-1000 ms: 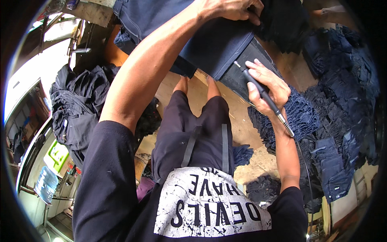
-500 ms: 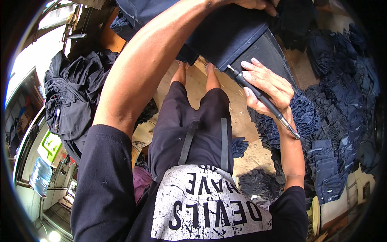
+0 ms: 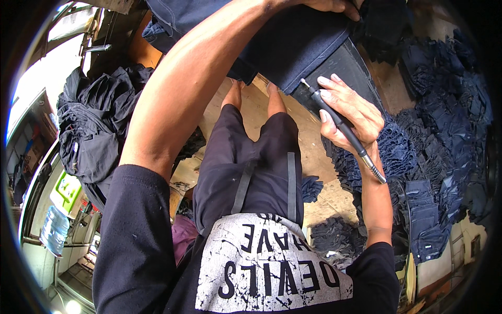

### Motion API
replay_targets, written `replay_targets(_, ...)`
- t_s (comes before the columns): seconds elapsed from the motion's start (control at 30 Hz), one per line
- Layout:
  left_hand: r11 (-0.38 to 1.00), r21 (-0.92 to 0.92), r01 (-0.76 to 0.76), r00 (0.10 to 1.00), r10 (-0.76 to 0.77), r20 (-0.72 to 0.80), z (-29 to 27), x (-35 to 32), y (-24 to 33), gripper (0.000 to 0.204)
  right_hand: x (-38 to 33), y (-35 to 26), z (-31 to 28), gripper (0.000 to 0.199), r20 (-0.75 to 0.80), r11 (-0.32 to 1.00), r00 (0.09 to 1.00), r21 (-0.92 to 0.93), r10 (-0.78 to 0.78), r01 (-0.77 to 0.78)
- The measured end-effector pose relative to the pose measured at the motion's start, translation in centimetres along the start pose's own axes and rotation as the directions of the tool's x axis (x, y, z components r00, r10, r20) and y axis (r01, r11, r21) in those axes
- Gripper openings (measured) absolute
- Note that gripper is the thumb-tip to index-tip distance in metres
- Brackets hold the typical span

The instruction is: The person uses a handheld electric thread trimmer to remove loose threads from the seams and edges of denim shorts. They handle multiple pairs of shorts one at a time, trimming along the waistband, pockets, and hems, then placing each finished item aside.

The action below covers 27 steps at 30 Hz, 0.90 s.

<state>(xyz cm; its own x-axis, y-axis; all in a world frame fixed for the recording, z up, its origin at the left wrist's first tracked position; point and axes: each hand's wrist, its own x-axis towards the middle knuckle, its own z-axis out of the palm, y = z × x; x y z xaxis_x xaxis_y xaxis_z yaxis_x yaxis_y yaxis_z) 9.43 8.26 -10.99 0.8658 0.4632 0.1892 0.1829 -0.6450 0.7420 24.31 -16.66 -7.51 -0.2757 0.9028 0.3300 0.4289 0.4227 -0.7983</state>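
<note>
Right hand (image 3: 349,112) wrapped round slim black rotary tool (image 3: 342,130), tip on dark board (image 3: 345,65) under navy denim garment (image 3: 285,42). Left hand (image 3: 334,5) cut off by top rim, fingers pressing garment; grip unclear. Tool cable end hidden behind wrist. Denim pieces (image 3: 434,141) heaped on floor at right.

Dark garments (image 3: 89,131) heaped left, denim pieces (image 3: 439,157) right, water bottle (image 3: 52,230).
</note>
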Motion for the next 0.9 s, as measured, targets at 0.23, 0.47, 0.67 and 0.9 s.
replay_targets(0.23,0.999,-0.012,0.040,0.999,-0.040,0.004,-0.02,-0.07,0.22,0.012,0.00,0.00,0.00,0.026,-0.039,0.999,0.999,-0.031,0.033,-0.035)
replay_targets(0.47,0.999,0.012,0.045,0.999,-0.045,0.001,-0.15,0.00,0.48,0.012,0.10,0.19,-0.12,0.027,-0.077,0.997,0.996,-0.056,0.051,-0.056)
replay_targets(0.67,1.000,0.005,0.019,1.000,-0.019,-0.010,-0.21,-0.03,0.51,0.012,0.08,0.24,-0.15,0.029,-0.097,0.996,0.994,-0.061,0.059,-0.066)
replay_targets(0.9,1.000,0.007,0.022,1.000,-0.022,-0.004,-0.29,-0.08,0.62,0.012,0.14,0.32,0.13,0.030,-0.175,0.991,0.980,-0.071,0.097,-0.111)
